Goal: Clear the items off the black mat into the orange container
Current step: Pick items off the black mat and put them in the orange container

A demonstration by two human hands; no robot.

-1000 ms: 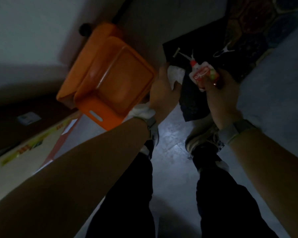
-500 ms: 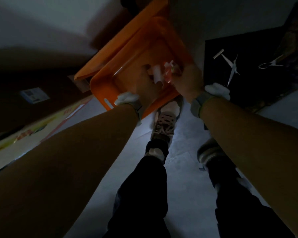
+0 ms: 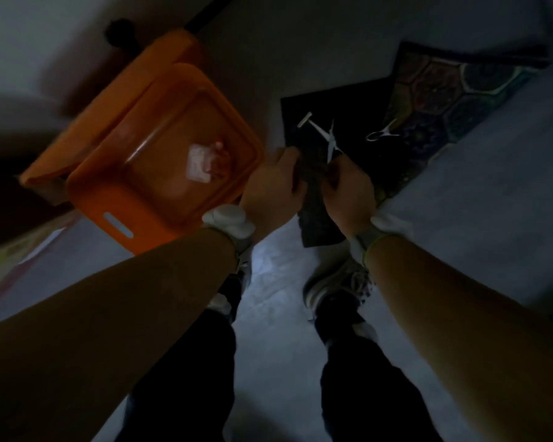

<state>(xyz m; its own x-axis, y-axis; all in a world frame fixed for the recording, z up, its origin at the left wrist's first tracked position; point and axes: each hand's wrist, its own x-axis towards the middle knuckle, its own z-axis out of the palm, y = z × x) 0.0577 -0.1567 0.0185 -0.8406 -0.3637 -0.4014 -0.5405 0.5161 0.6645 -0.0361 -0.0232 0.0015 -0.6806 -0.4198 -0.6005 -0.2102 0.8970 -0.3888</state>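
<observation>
The orange container [image 3: 150,223] stands on the floor at the left, with a white cloth [image 3: 198,164] and a small red-and-white bottle [image 3: 220,156] blurred inside it. To its right lies the black mat [image 3: 359,102]. On the mat are a white T-shaped item [image 3: 312,124], a slim white pointed item [image 3: 331,142] and a metal clip [image 3: 382,133] near the mat's right edge. My left hand [image 3: 273,183] hovers at the mat's left edge and my right hand [image 3: 348,188] just below the pointed item. Both have loosely curled fingers with nothing visible in them.
A dark patterned rug [image 3: 454,90] with hexagons lies under the mat's right side. An orange lid [image 3: 173,51] leans behind the container by the wall. My shoes [image 3: 336,283] stand on the grey floor just before the mat. The scene is very dim.
Both hands let go of the cloth and the bottle in the container and moved right, back over the black mat. The view swung right as well.
</observation>
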